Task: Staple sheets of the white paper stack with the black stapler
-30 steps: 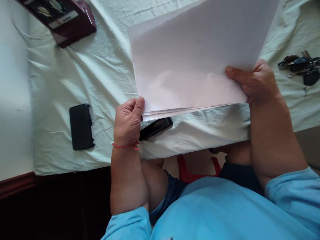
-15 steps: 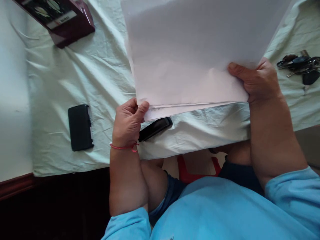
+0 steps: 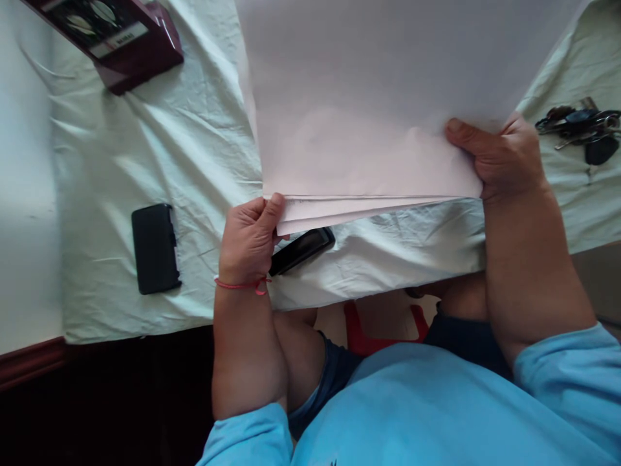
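Note:
Several white paper sheets [image 3: 369, 97] are held up over the table, their near edges slightly fanned apart. My left hand [image 3: 250, 236], with a red thread at the wrist, pinches their near left corner between thumb and fingers. On the near right side my right hand [image 3: 504, 158] grips them, thumb on top and its other fingers hidden beneath. Below the left corner of the sheets lies a black phone [image 3: 305, 249], partly covered by my left hand. The top sheet looks blank from here.
A pale green cloth [image 3: 111, 162] covers the table. On it lie a black case [image 3: 155, 249] at the left, a maroon box [image 3: 140, 48] at the far left and a bunch of keys [image 3: 582, 123] at the right. A red stool [image 3: 356, 327] shows below the table edge.
My left thumb has shifted slightly up and left at the corner. The near edges of the sheets are fanned a little wider, showing more of the lower ones. My right hand is almost still.

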### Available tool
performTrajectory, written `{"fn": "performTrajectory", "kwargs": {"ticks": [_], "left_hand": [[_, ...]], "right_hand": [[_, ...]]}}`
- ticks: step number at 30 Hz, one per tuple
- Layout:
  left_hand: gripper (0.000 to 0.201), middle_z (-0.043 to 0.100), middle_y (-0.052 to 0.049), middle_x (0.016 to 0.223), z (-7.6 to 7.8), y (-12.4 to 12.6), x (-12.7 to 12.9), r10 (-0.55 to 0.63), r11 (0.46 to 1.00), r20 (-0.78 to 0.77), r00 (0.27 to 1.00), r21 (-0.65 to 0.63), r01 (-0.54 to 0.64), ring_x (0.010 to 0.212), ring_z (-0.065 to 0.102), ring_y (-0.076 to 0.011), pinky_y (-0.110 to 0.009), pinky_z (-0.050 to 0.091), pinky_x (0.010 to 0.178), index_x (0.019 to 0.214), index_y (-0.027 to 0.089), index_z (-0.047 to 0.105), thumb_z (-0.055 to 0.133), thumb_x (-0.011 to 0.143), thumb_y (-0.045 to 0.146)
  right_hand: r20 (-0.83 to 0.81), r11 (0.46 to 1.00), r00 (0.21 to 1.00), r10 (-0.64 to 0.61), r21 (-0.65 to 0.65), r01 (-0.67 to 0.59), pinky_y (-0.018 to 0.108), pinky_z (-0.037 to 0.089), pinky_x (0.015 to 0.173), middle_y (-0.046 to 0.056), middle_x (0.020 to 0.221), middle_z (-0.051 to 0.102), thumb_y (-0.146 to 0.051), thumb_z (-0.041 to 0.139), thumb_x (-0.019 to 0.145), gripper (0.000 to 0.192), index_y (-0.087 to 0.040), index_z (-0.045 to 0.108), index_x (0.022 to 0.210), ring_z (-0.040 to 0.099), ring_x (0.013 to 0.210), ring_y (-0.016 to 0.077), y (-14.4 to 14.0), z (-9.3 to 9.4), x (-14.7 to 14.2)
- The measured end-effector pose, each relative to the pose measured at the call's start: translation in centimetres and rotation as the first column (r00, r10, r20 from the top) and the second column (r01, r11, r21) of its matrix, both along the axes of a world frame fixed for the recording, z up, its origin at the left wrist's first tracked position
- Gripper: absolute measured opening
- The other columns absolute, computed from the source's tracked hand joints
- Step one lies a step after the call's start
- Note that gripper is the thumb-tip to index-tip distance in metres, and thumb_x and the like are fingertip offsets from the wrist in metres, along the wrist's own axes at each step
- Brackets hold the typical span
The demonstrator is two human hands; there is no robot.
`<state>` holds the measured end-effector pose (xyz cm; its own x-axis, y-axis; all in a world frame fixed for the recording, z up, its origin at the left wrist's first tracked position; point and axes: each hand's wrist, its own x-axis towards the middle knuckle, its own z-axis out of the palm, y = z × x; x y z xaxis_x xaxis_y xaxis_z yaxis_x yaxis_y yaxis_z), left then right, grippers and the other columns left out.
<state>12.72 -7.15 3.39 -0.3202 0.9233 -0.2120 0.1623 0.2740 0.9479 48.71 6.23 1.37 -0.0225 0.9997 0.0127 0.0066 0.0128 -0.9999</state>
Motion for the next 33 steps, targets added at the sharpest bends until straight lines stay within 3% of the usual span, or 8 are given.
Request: {"fn": "performTrajectory", "kwargs": {"ticks": [4, 8, 10, 18, 23, 27, 30, 33], "left_hand": [[0.072, 0.045, 0.006, 0.062, -0.7, 0.5, 0.0, 0.071, 0.986, 0.154, 0.986, 0.139, -0.093, 0.052, 0.039, -0.0088, -0.022, 0.035, 0.044, 0.072, 0.024, 0.057, 0.098, 0.083, 0.082], [0.050, 0.054, 0.006, 0.068, -1.3, 0.9, -0.1, 0.152, 0.965, 0.263, 0.953, 0.171, -0.201, 0.054, 0.044, -0.0067, -0.019, 0.035, 0.047, 0.078, 0.022, 0.067, 0.110, 0.083, 0.047], [0.047, 0.053, 0.006, 0.067, -1.5, 0.9, -0.2, 0.181, 0.952, 0.261, 0.948, 0.194, -0.235, 0.054, 0.041, -0.0067, -0.020, 0.032, 0.047, 0.076, 0.021, 0.066, 0.109, 0.084, 0.039], [0.068, 0.041, 0.007, 0.060, -1.8, 0.9, -0.1, 0.141, 0.953, 0.175, 0.974, 0.242, -0.181, 0.053, 0.033, -0.0103, -0.027, 0.026, 0.046, 0.067, 0.024, 0.057, 0.101, 0.084, 0.073], [0.065, 0.047, 0.006, 0.065, -1.9, 0.9, 0.1, 0.150, 0.930, 0.141, 0.978, 0.317, -0.189, 0.057, 0.036, -0.0100, -0.025, 0.033, 0.050, 0.070, 0.024, 0.062, 0.106, 0.079, 0.071], [0.067, 0.040, 0.007, 0.060, -1.7, 0.8, 0.3, 0.144, 0.941, 0.169, 0.975, 0.282, -0.187, 0.054, 0.030, -0.0104, -0.027, 0.027, 0.047, 0.066, 0.024, 0.057, 0.101, 0.087, 0.070], [0.072, 0.033, 0.007, 0.062, -1.6, 0.8, 0.5, 0.148, 0.941, 0.155, 0.977, 0.282, -0.188, 0.054, 0.026, -0.0115, -0.030, 0.024, 0.046, 0.065, 0.025, 0.051, 0.097, 0.089, 0.075], [0.070, 0.037, 0.005, 0.063, -1.7, 1.1, 0.5, 0.143, 0.931, 0.125, 0.982, 0.321, -0.176, 0.059, 0.038, -0.0143, -0.030, 0.037, 0.053, 0.068, 0.025, 0.055, 0.093, 0.090, 0.080]], "right_hand": [[-0.034, 1.000, 0.999, -0.004, 0.021, 0.005, 0.056, 0.067, 0.124, 0.002, 0.122, 0.089, -0.074, 0.113, 0.054, 0.082, -0.024, 0.087, 0.113, 0.084, 0.132, 0.0332, 0.5, -0.7, 0.2], [-0.042, 0.999, 0.999, 0.013, 0.050, -0.011, 0.057, 0.066, 0.127, 0.001, 0.121, 0.090, -0.071, 0.113, 0.056, 0.079, -0.022, 0.089, 0.114, 0.086, 0.124, 0.0298, 0.6, -0.9, 0.3], [-0.029, 0.997, 0.999, 0.036, 0.068, -0.034, 0.058, 0.064, 0.128, 0.001, 0.120, 0.090, -0.071, 0.112, 0.059, 0.080, -0.020, 0.089, 0.116, 0.086, 0.125, 0.0294, 0.6, -0.9, 0.4], [-0.023, 0.997, 0.999, 0.048, 0.068, -0.046, 0.061, 0.063, 0.129, 0.004, 0.126, 0.089, -0.071, 0.110, 0.063, 0.080, -0.019, 0.088, 0.119, 0.082, 0.137, 0.0344, 0.4, -1.0, 0.4], [-0.021, 0.996, 0.998, 0.061, 0.060, -0.060, 0.061, 0.064, 0.128, 0.005, 0.125, 0.089, -0.069, 0.112, 0.064, 0.078, -0.018, 0.087, 0.118, 0.083, 0.133, 0.0337, 0.4, -1.0, 0.5], [-0.022, 0.995, 0.997, 0.076, 0.065, -0.074, 0.062, 0.065, 0.126, 0.006, 0.130, 0.088, -0.069, 0.110, 0.067, 0.081, -0.018, 0.085, 0.125, 0.081, 0.136, 0.0343, 0.5, -1.3, 0.6], [-0.051, 0.994, 0.997, 0.052, 0.102, -0.047, 0.063, 0.060, 0.131, 0.005, 0.132, 0.088, -0.070, 0.112, 0.061, 0.080, -0.021, 0.086, 0.119, 0.083, 0.131, 0.0321, 0.8, -1.7, 0.6], [-0.063, 0.984, 0.998, 0.003, 0.180, 0.009, 0.063, 0.056, 0.136, 0.004, 0.135, 0.087, -0.072, 0.112, 0.059, 0.076, -0.025, 0.085, 0.110, 0.082, 0.132, 0.0306, 1.2, -2.1, 0.3]]}}
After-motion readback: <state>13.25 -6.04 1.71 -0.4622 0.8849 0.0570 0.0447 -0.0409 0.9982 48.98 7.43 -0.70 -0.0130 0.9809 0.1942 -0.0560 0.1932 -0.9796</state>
